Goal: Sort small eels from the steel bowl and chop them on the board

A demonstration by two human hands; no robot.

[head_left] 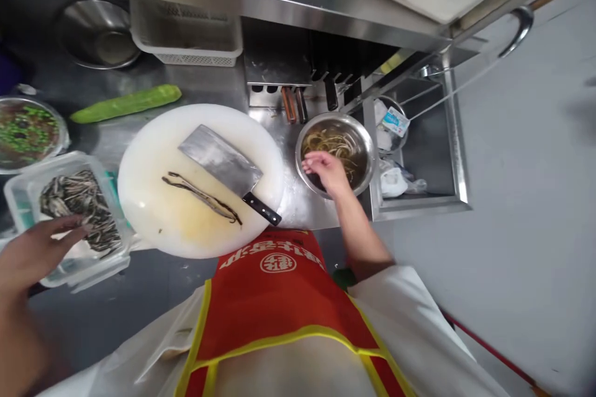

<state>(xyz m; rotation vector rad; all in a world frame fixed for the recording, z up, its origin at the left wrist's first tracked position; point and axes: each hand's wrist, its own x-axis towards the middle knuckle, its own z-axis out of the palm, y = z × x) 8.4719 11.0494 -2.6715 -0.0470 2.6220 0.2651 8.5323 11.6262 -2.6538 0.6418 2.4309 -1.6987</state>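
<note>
My left hand [46, 247] reaches over a clear plastic container [18, 189] that holds a heap of thin dark-and-pale strips [86, 205]. Its thumb and fingertips come together at the heap; what is between them is too small to make out. Above a steel bowl [371, 161] with pale brownish strips [342, 144] in liquid, my right hand [326, 172] is held with loosely bent fingers and nothing visible in them. Between the hands, a round white cutting board [153, 136] carries a cleaver [221, 158] and a few long dark strips [202, 197].
A peeled green gourd [125, 104] lies behind the board. Farther back are a steel bowl [100, 34] and a white basket [195, 57]. Chopped greens fill a bowl [30, 130] at left. Knife handles [292, 105] project from a rack. A sink [433, 155] adjoins at right.
</note>
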